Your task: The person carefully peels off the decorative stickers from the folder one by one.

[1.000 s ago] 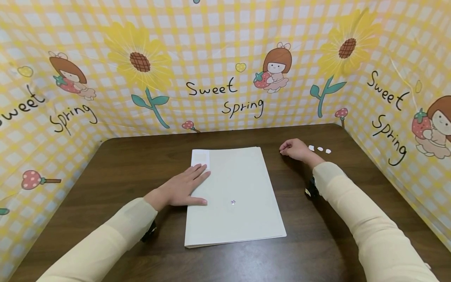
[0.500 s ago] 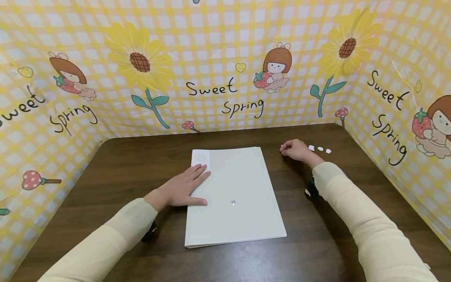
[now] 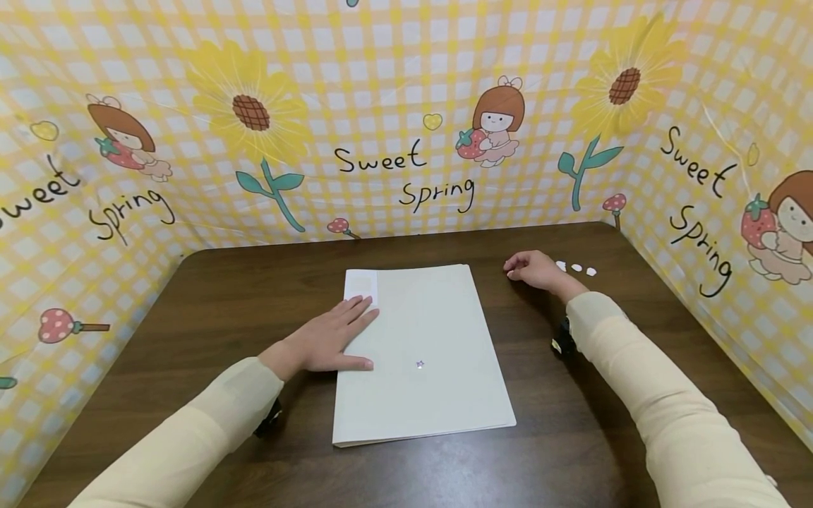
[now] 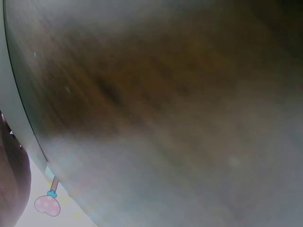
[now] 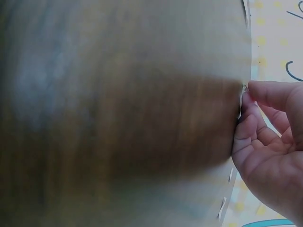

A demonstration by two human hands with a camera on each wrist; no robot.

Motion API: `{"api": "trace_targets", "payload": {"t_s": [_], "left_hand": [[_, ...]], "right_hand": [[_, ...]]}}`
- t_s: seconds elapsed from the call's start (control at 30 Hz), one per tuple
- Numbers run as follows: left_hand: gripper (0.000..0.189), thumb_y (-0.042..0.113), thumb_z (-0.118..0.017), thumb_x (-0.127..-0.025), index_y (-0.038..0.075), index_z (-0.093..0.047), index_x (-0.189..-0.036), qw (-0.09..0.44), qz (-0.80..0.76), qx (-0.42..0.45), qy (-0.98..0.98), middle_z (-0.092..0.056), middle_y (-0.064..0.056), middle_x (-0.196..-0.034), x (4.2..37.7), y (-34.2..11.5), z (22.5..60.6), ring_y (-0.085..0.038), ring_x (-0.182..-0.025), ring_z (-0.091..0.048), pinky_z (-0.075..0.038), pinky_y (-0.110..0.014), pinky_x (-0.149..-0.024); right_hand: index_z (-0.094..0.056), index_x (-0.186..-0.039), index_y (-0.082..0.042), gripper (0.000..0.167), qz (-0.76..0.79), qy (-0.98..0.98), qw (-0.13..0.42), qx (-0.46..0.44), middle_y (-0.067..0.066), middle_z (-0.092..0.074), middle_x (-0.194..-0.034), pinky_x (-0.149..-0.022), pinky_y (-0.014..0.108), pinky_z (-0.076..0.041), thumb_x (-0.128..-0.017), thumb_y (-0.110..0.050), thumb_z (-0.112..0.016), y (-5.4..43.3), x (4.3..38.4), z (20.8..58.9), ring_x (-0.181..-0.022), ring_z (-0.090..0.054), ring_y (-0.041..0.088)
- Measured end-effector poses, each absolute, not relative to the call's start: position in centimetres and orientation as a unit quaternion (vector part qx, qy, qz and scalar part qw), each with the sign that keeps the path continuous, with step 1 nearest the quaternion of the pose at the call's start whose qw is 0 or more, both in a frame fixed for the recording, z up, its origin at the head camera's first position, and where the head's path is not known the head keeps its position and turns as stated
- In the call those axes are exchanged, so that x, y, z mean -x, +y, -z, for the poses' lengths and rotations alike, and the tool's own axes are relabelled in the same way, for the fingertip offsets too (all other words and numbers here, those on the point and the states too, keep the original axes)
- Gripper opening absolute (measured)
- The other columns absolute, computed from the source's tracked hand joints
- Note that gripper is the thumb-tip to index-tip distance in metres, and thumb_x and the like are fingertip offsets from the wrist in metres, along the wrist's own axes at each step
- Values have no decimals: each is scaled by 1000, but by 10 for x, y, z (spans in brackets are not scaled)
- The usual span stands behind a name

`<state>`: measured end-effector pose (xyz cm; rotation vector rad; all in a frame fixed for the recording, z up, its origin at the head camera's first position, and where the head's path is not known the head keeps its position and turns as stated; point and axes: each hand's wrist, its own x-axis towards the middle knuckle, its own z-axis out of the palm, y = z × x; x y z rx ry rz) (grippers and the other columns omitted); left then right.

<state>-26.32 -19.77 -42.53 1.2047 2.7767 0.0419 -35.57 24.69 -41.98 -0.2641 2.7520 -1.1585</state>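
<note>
My left hand point(image 3: 330, 339) lies flat with spread fingers on the left side of a large white folder-like sheet point(image 3: 444, 317). A white label-like patch point(image 3: 362, 279) shows just above its fingertips. Near the middle of the sheet is a tiny purple star-shaped piece point(image 3: 420, 365). Off the sheet's upper right, my right hand point(image 3: 533, 269) is low over the table, fingers curled. In the right wrist view its thumb and index finger pinch a tiny pale piece point(image 5: 245, 88), mostly hidden by the fingertips. Small white pieces point(image 3: 576, 268) lie right behind this hand.
The dark wooden table point(image 3: 241, 289) carries all of this. A yellow checked cloth point(image 3: 381, 85) with printed sunflowers hangs around its back and sides. Dark wrist-worn devices point(image 3: 562, 340) sit under both sleeves.
My right hand shifts only slightly at its spot; a white bit seen by its fingertips half a second ago is now hidden from the head view. The left hand stays still.
</note>
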Motion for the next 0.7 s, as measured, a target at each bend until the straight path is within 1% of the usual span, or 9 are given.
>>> {"api": "trace_targets", "payload": {"t_s": [0.23, 0.3, 0.5, 0.7], "left_hand": [[102, 81, -37, -84, 12, -17, -157, 56, -17, -398, 916, -9, -13, -161, 263, -198, 424, -29, -147, -5, -16, -45, -115], [102, 81, -36, -84, 12, -17, -157, 57, -15, -397, 916, -9, -12, -161, 263, -197, 424, -28, -147, -4, -16, -45, -115], [103, 82, -35, -84, 12, -16, -157, 62, -11, -394, 917, -8, -12, -162, 263, -197, 424, -28, -147, -3, -15, -44, -115], [103, 82, -35, -83, 12, -16, -157, 62, -11, -394, 917, -8, -12, -162, 264, -197, 424, -28, -147, -3, -15, -45, -115]], "right_hand": [[-62, -114, 6, 22, 407, 905, 83, 85, 14, -64, -97, -68, 28, -47, -94, -3, -58, 249, 353, 417, -79, -53, 21], [-61, -115, 8, 24, 418, 900, 87, 85, 15, -64, -97, -68, 28, -48, -94, -2, -57, 250, 351, 415, -81, -55, 21], [-59, -119, 7, 26, 444, 888, 101, 71, 14, -61, -98, -72, 29, -48, -96, -4, -56, 256, 346, 413, -87, -56, 24], [-57, -120, 9, 28, 473, 870, 118, 74, 15, -63, -101, -72, 28, -48, -96, -5, -59, 256, 338, 413, -88, -57, 21]]}}
